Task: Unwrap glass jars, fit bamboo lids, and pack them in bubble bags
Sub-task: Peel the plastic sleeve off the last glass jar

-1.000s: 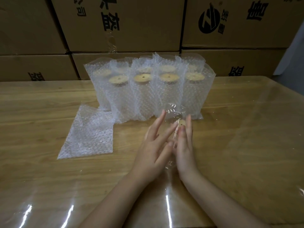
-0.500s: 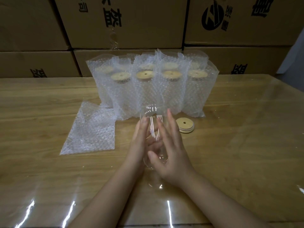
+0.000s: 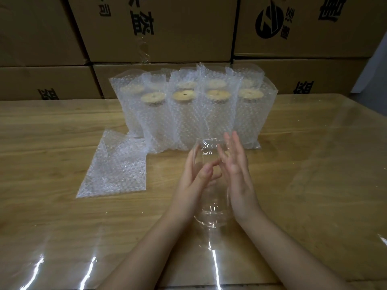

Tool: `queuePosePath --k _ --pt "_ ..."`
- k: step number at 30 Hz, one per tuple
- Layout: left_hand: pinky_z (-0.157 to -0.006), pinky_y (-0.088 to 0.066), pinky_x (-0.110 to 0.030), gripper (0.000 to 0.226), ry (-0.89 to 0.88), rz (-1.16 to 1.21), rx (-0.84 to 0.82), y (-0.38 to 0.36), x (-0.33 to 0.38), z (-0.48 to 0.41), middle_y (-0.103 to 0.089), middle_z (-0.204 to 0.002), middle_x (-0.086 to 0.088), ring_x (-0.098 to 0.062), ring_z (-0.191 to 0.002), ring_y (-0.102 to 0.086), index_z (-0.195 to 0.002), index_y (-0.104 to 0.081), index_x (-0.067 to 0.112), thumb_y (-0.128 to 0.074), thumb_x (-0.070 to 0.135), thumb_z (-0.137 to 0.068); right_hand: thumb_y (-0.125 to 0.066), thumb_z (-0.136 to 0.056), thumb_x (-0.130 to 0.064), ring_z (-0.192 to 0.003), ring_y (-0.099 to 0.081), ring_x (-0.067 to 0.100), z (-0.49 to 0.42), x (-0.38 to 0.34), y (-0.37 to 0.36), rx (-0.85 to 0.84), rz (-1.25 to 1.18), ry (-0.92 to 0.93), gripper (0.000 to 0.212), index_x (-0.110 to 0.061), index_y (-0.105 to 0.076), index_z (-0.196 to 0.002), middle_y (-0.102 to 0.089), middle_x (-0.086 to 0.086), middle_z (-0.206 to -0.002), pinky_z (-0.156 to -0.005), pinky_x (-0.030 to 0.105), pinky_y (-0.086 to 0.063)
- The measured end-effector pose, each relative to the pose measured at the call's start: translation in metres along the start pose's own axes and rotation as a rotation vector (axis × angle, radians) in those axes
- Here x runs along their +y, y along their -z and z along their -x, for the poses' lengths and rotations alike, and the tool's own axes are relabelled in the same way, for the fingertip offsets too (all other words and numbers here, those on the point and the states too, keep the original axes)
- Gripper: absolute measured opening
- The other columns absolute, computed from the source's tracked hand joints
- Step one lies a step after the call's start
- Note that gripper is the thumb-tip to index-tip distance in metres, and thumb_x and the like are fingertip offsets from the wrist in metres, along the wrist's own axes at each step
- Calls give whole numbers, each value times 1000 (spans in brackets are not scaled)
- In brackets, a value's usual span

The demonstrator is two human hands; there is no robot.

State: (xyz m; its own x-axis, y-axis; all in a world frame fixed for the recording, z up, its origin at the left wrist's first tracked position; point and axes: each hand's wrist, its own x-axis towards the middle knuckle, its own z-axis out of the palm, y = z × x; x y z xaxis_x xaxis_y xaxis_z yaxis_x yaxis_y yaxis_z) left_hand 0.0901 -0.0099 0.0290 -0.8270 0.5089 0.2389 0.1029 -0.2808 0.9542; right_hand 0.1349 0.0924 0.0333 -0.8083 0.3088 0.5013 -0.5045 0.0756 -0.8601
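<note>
Between both hands at the wooden table's (image 3: 314, 164) near middle, a clear glass jar (image 3: 209, 210) points mouth-away. The left hand (image 3: 193, 181) curls thumb and fingers round it; the right hand (image 3: 237, 176) presses flat, fingers straight. Bagged lidded jars (image 3: 182, 114) stand behind, and an empty bubble bag (image 3: 115, 170) lies to the left.

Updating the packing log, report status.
Left hand grips glass jar; right hand flat against it. No lid on it. Empty bubble bag lies apart, left.

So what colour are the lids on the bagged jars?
Lids: light tan wood, head view.
</note>
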Motion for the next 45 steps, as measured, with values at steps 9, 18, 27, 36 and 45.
queuePosePath --k 9,18,27,36,45 --pt "-99 -49 -27 64 33 167 157 13 2 -4 -51 -143 -3 -13 -123 -57 -144 -37 20 -49 45 -85 -50 -81 -47 -142 -24 2 15 4 -9 -107 105 -18 64 -49 -18 -137 -19 -20 -154 -107 20 -34" --pt "-77 -57 -28 37 83 234 229 16 2 -9 -67 -123 1 -21 -110 -66 -130 -51 25 -41 44 -100 -52 -83 -19 -146 -10 35 17 4 -12 -117 559 348 65 -8 -33 -143 -15 17 -156 -117 47 -20" --pt "-92 -53 -42 86 -129 20 161 5 2 1 -54 -135 -7 -24 -120 -59 -144 -32 24 -73 38 -70 -39 -97 -21 -147 -17 18 13 3 -10 -59 271 232 54 -23 -23 -148 -18 -9 -159 -116 49 -24" --pt "-114 -30 -28 92 -383 -490 113 -3 -5 12 -43 -144 3 -10 -137 -39 -147 -14 27 -71 41 -76 -24 -93 -53 -112 -62 13 -4 0 0 36 -334 -392 57 -17 -62 -114 -69 -1 -117 -95 30 -44" --pt "-95 -48 -28 87 -374 -141 306 3 5 4 -46 -141 -3 -20 -123 -56 -147 -18 21 -66 51 -81 -35 -99 -41 -110 -63 9 9 8 -10 -25 -242 -502 36 -23 -65 -109 -71 -3 -111 -83 23 -51"
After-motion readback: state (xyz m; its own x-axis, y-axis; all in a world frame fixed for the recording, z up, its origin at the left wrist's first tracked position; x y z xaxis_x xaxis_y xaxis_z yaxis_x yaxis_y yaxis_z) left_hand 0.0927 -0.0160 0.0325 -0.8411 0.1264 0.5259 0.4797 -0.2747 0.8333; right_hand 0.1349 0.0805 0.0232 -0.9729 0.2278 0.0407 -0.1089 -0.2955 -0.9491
